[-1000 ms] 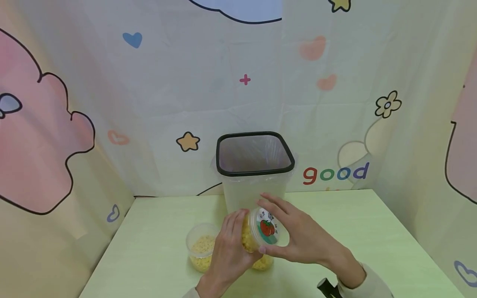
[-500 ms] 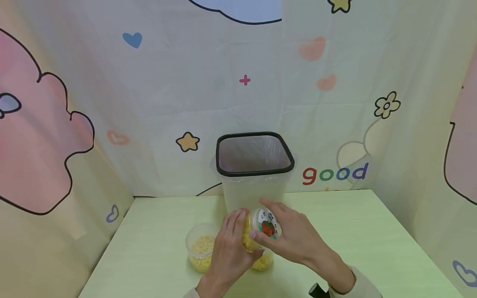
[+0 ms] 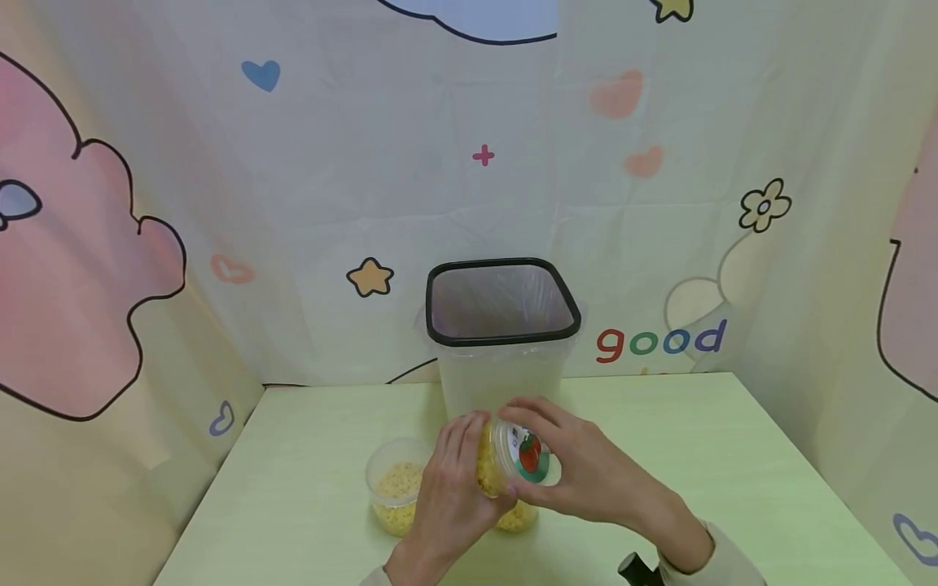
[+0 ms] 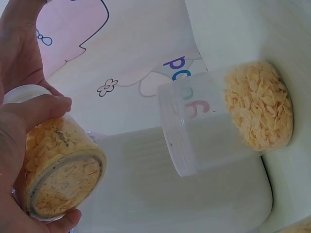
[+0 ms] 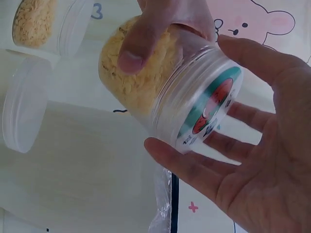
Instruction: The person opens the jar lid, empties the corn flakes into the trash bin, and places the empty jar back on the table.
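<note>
My left hand [image 3: 450,484] grips a clear plastic jar [image 3: 485,465] of pale yellow flakes, tilted on its side above the table. Its lid [image 3: 529,454], with a tomato picture on the label, faces right. Around that lid's rim curve the thumb and fingers of my right hand [image 3: 589,472]; the right wrist view shows thumb and forefinger [image 5: 170,158] at opposite edges, with the palm away from the label. A lidless jar of flakes [image 3: 398,492] stands left of my left hand. Another jar of flakes [image 3: 517,518] is mostly hidden beneath my hands.
Behind the hands stands a pale bin [image 3: 501,378] with a black rim and a clear liner. The light green table [image 3: 308,472] meets a printed cloth backdrop [image 3: 330,163]. A black object [image 3: 639,568] sits at my right sleeve.
The right hand first closed farther over the lid, then drew back to a fingertip hold on its rim. The label's tomato has turned a little. The left hand keeps its place.
</note>
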Demonstrator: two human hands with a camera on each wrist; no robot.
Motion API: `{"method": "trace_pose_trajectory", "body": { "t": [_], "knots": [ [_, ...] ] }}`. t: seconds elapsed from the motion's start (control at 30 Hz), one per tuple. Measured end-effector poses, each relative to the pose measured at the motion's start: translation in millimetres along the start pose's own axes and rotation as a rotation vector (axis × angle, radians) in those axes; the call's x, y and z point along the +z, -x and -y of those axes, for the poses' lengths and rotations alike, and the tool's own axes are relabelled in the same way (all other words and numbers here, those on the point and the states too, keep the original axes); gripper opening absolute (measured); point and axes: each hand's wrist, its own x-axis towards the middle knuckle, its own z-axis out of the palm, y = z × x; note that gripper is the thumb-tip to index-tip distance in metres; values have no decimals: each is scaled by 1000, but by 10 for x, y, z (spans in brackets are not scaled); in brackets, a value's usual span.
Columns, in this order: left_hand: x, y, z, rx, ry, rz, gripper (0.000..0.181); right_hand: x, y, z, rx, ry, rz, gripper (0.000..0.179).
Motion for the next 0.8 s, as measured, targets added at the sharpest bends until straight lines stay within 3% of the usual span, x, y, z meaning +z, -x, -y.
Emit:
{"method": "trace_pose_trajectory", "body": {
  "t": [0.13, 0.37, 0.57, 0.7, 0.8],
  "knots": [
    [-8, -4, -6, -2, 9, -1, 96, -29, 6, -37, -84, 24, 30, 76],
    [-14, 3, -6, -1, 6, -1, 96, -49, 16, -55, -200, 75, 58, 89],
    [-22, 5, 1, -1, 13, -12, 98, -47, 35, -30, -164, 83, 57, 97],
    [-40, 7, 2, -13, 14, -21, 98, -24, 42, 6, -121, 85, -27, 89],
    [-59, 10, -1, -22, 8, -25, 98, 0, 31, 52, -41, 99, -118, 80]
  ]
}}
